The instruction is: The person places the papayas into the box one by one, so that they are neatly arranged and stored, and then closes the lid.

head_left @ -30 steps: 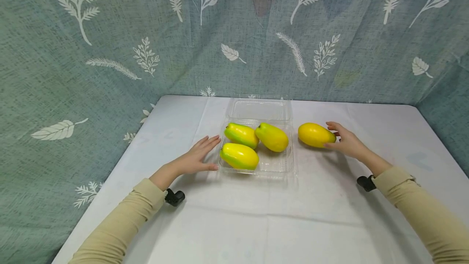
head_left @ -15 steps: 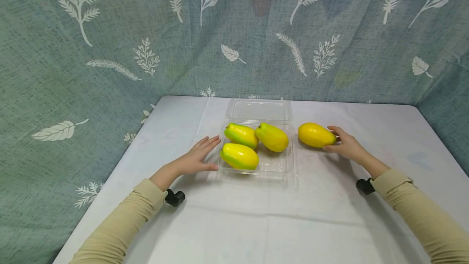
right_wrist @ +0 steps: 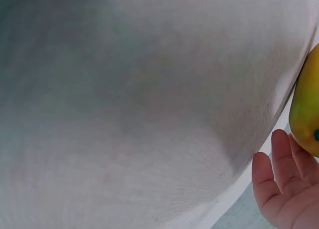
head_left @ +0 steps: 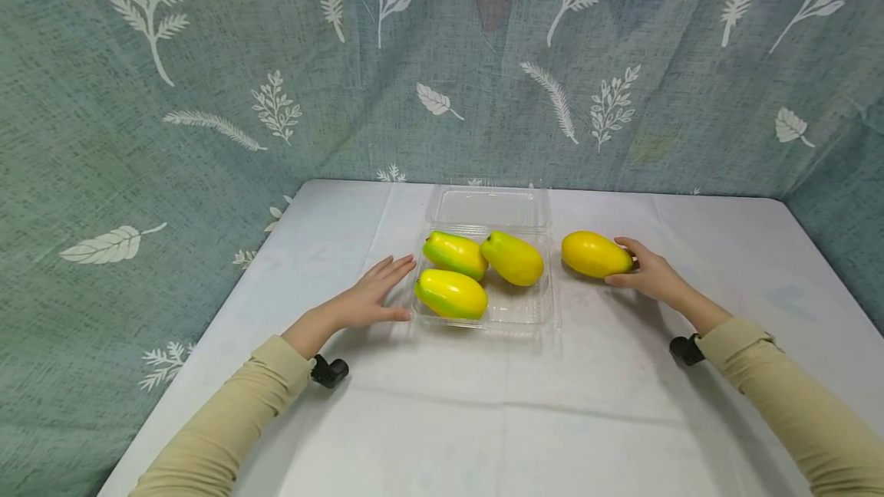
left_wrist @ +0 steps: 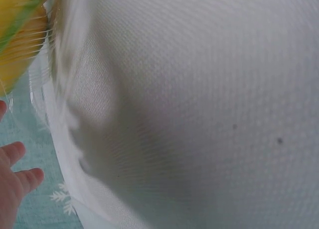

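Note:
My right hand [head_left: 652,276] is at the narrow green end of a yellow papaya [head_left: 592,254], which lies on the white table right of a clear plastic box [head_left: 518,313]. Thumb and fingers pinch that end from both sides; in the right wrist view, several fingers [right_wrist: 284,161] lie by the papaya's tip [right_wrist: 306,109]. Inside the box's tray are three more yellow-green papayas: one at the back left [head_left: 456,254], one at the back right [head_left: 514,259] and one at the front left [head_left: 452,294]. My left hand [head_left: 369,297] spreads its fingers beside the box's left wall, holding nothing.
The box's clear lid [head_left: 489,208] lies folded open behind the tray. A white cloth [head_left: 497,420] covers the table. Behind it hangs a grey-green curtain [head_left: 456,136] with a white leaf print. Each wrist wears a small black camera [head_left: 330,373].
My right hand's fingers have drawn closer together around the papaya's narrow end. The papaya has barely shifted. My left hand and the filled box stay where they were.

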Available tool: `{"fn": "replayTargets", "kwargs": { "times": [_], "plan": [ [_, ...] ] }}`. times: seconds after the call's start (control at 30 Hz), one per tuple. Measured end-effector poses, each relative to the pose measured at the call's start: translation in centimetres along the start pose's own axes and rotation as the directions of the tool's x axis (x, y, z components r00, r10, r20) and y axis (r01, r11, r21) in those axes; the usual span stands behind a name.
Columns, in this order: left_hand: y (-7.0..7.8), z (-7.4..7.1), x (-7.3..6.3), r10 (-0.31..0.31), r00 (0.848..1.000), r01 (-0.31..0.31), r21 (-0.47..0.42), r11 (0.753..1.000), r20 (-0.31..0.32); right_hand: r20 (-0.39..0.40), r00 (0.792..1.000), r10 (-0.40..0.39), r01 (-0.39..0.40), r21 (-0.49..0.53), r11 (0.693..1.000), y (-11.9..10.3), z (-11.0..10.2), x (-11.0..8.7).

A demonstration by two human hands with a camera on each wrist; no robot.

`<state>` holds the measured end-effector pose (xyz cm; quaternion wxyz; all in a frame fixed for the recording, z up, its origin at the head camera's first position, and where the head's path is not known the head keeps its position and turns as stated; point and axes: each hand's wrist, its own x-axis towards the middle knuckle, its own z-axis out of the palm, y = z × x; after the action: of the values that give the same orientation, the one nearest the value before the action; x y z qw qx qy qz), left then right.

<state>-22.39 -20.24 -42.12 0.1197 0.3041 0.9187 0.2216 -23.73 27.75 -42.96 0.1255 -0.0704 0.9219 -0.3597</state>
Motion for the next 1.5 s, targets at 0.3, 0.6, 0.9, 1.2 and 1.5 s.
{"fn": "replayTargets", "kwargs": {
  "times": [0.3, 0.6, 0.9, 1.2, 1.5],
  "plan": [
    [0.0, 0.0, 0.0, -0.008, 1.000, 0.008, 0.001, 1.000, 0.005, -0.006, 1.000, -0.008, 0.007, -0.035, 0.999, -0.5, -0.2, 0.1],
    [0.0, 0.0, 0.1, -0.009, 1.000, 0.009, 0.003, 1.000, 0.004, -0.033, 0.997, -0.069, 0.068, -0.048, 0.997, -1.1, -1.2, -0.1],
    [0.0, 0.0, 0.0, -0.004, 1.000, 0.004, 0.000, 1.000, 0.002, -0.051, 0.994, -0.095, 0.092, -0.053, 0.994, -2.3, -2.6, -0.5],
    [-0.1, 0.0, 0.0, -0.009, 1.000, 0.009, -0.001, 1.000, 0.001, -0.018, 0.994, -0.105, 0.103, -0.088, 0.991, -3.3, -3.2, -0.2],
    [-0.1, 0.1, 0.1, -0.002, 1.000, 0.002, -0.006, 1.000, 0.001, 0.005, 0.998, -0.069, 0.069, -0.070, 0.995, -4.2, -3.0, 0.4]
  ]
}}
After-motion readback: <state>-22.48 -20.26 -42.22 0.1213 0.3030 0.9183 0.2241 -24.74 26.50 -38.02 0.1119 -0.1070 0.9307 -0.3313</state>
